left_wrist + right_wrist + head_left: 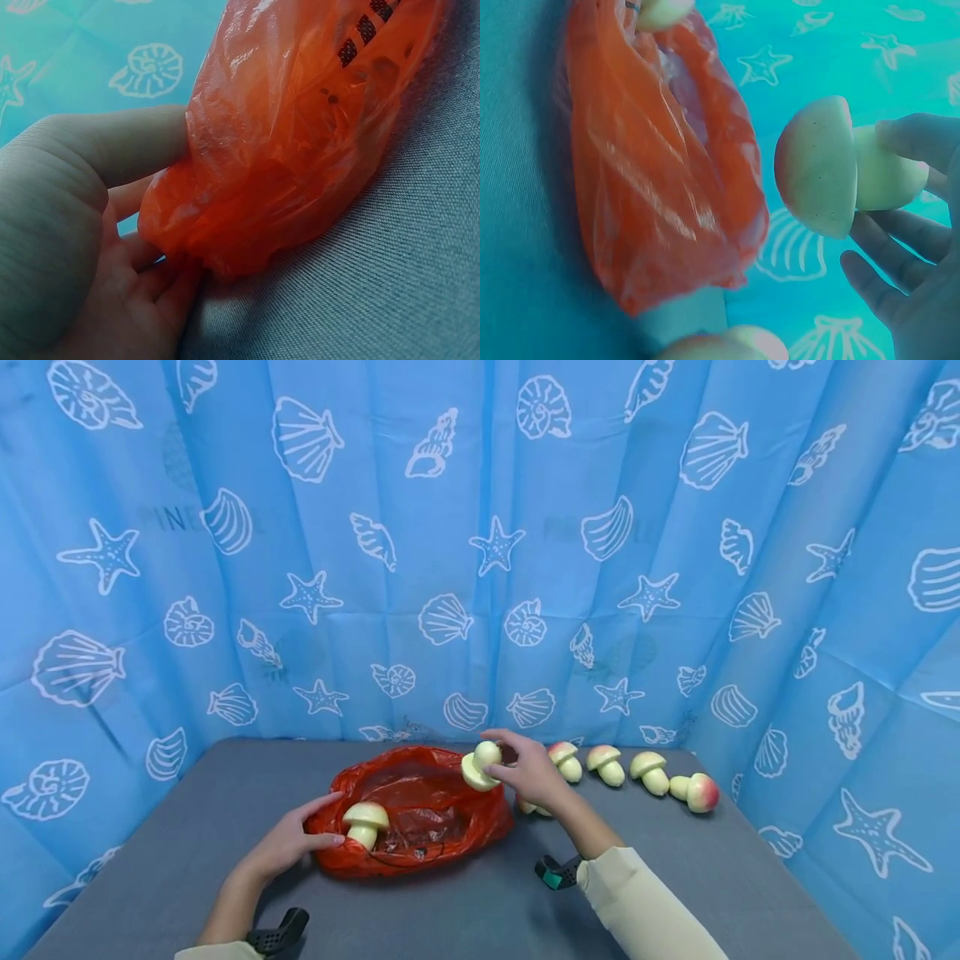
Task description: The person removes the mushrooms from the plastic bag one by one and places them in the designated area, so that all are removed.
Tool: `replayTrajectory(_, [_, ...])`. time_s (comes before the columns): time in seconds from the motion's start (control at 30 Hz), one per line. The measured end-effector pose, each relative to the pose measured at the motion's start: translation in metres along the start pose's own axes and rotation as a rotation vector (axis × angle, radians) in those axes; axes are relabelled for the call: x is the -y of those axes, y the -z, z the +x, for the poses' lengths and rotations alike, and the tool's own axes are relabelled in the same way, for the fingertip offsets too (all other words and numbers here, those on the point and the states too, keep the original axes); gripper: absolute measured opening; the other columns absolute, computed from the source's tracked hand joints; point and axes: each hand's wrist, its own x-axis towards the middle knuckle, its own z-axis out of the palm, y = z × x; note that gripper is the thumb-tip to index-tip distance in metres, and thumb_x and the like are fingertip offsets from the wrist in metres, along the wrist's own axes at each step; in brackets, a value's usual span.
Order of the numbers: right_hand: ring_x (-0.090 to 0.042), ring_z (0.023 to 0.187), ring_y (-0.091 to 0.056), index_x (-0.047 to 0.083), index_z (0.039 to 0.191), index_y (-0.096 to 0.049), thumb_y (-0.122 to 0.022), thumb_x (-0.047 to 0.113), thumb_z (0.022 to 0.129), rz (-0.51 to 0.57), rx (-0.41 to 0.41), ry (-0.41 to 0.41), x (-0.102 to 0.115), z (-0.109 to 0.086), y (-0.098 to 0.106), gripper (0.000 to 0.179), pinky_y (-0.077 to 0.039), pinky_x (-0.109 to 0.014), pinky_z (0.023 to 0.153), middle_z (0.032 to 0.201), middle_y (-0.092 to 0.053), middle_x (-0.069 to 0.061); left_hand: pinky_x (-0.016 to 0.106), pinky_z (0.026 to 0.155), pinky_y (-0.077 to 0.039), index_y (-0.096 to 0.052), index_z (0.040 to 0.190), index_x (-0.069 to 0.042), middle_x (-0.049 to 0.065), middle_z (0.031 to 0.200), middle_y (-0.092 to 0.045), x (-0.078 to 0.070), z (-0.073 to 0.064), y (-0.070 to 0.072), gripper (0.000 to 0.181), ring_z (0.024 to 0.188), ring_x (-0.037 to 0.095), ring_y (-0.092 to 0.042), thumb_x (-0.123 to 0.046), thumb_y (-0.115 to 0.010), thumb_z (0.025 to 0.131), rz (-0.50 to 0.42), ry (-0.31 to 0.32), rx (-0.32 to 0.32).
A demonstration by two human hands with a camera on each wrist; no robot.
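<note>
A red plastic bag (pixel 480 837) lies on the grey table with its mouth spread wide. My left hand (pixel 285 845) holds the bag's left end, thumb on one side and fingers against the other, as the left wrist view shows. Inside that end sits a pale toy mushroom (pixel 366 820). Over the bag's right rim, my right hand (pixel 534 774) pinches another toy mushroom (pixel 817 169) by its stem. Its cap points down and left in the head view, apart from the bag. Part of one more mushroom (pixel 531 808) shows beneath my right hand.
Several mushrooms with pinkish or pale caps (pixel 605 765) lie in a row along the table's back right, ending with a pink-capped one (pixel 702 792). A blue shell-patterned curtain (pixel 495 610) hangs behind and beside the grey table (pixel 420 918).
</note>
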Motion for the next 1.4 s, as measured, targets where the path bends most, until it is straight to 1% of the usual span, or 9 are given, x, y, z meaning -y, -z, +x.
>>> replayTrajectory(0.07, [-0.025, 0.095, -0.063, 0.012, 0.129, -0.061, -0.071, 0.012, 0.088, 0.015, -0.036, -0.011, -0.005, -0.005, 0.007, 0.042, -0.052, -0.039, 0.08, 0.109, -0.066, -0.009, 0.062, 0.1, -0.036, -0.036, 0.15, -0.008, 0.03, 0.15, -0.029, -0.001, 0.0, 0.0, 0.081, 0.132, 0.049, -0.03, -0.034, -0.074, 0.084, 0.008, 0.001, 0.002])
replayTrajectory(0.23, [-0.027, 0.09, -0.064, 0.007, 0.125, -0.062, -0.072, 0.011, 0.086, 0.044, -0.138, -0.013, -0.021, -0.019, 0.025, 0.04, -0.053, -0.039, 0.078, 0.105, -0.067, -0.012, 0.064, 0.101, -0.032, -0.036, 0.15, -0.009, 0.029, 0.151, -0.027, 0.0, 0.002, 0.0, 0.081, 0.134, 0.049, -0.028, -0.035, -0.075, 0.083, 0.009, 0.01, -0.002])
replayTrajectory(0.33, [-0.03, 0.092, -0.063, 0.002, 0.125, -0.06, -0.072, 0.009, 0.087, 0.095, -0.199, -0.014, -0.028, -0.028, 0.036, 0.041, -0.053, -0.041, 0.079, 0.106, -0.066, -0.016, 0.064, 0.102, -0.032, -0.037, 0.15, -0.01, 0.029, 0.152, -0.027, 0.002, 0.003, 0.0, 0.081, 0.134, 0.049, -0.027, -0.034, -0.075, 0.083, 0.007, 0.011, -0.006])
replayTrajectory(0.43, [-0.031, 0.094, -0.061, -0.001, 0.126, -0.058, -0.071, 0.008, 0.088, 0.153, -0.255, -0.042, -0.034, -0.035, 0.046, 0.041, -0.053, -0.036, 0.079, 0.108, -0.064, -0.019, 0.065, 0.101, -0.031, -0.037, 0.15, -0.01, 0.028, 0.152, -0.028, 0.003, 0.003, 0.0, 0.08, 0.134, 0.048, -0.027, -0.035, -0.074, 0.084, 0.012, 0.011, -0.006])
replayTrajectory(0.57, [-0.023, 0.096, -0.06, -0.002, 0.126, -0.055, -0.071, 0.008, 0.089, 0.212, -0.329, -0.09, -0.041, -0.044, 0.056, 0.041, -0.05, -0.026, 0.078, 0.112, -0.061, -0.021, 0.065, 0.101, -0.031, -0.037, 0.15, -0.01, 0.028, 0.151, -0.028, 0.003, 0.002, 0.0, 0.081, 0.134, 0.048, -0.027, -0.036, -0.074, 0.084, 0.008, 0.019, -0.006])
replayTrajectory(0.73, [-0.01, 0.095, -0.058, -0.006, 0.127, -0.051, -0.07, 0.007, 0.09, 0.263, -0.404, -0.145, -0.049, -0.052, 0.063, 0.044, -0.048, -0.021, 0.078, 0.117, -0.057, -0.022, 0.063, 0.101, -0.033, -0.036, 0.15, -0.009, 0.029, 0.151, -0.028, 0.002, 0.002, 0.0, 0.081, 0.134, 0.049, -0.028, -0.035, -0.074, 0.084, 0.006, 0.024, -0.007])
replayTrajectory(1.03, [-0.005, 0.091, -0.056, -0.007, 0.128, -0.046, -0.067, 0.003, 0.091, 0.339, -0.448, -0.259, -0.062, -0.065, 0.064, 0.044, -0.048, -0.018, 0.075, 0.123, -0.051, -0.021, 0.061, 0.1, -0.037, -0.036, 0.15, -0.008, 0.029, 0.15, -0.029, 0.002, 0.003, 0.001, 0.08, 0.132, 0.049, -0.03, -0.035, -0.074, 0.084, 0.017, 0.015, -0.002])
replayTrajectory(1.2, [-0.003, 0.09, -0.056, -0.007, 0.129, -0.046, -0.066, 0.001, 0.09, 0.383, -0.487, -0.296, -0.074, -0.071, 0.063, 0.044, -0.049, -0.017, 0.076, 0.125, -0.051, -0.02, 0.061, 0.1, -0.036, -0.036, 0.15, -0.009, 0.03, 0.15, -0.029, 0.002, 0.004, 0.001, 0.081, 0.132, 0.049, -0.03, -0.035, -0.074, 0.084, 0.018, 0.02, 0.003])
replayTrajectory(1.4, [-0.004, 0.087, -0.058, -0.004, 0.136, -0.048, -0.066, 0.003, 0.092, 0.407, -0.483, -0.329, -0.087, -0.077, 0.062, 0.048, -0.052, -0.022, 0.077, 0.124, -0.049, -0.017, 0.062, 0.1, -0.036, -0.035, 0.151, -0.009, 0.03, 0.151, -0.028, 0.003, 0.004, 0.001, 0.081, 0.133, 0.049, -0.029, -0.035, -0.074, 0.084, 0.02, 0.021, 0.003])
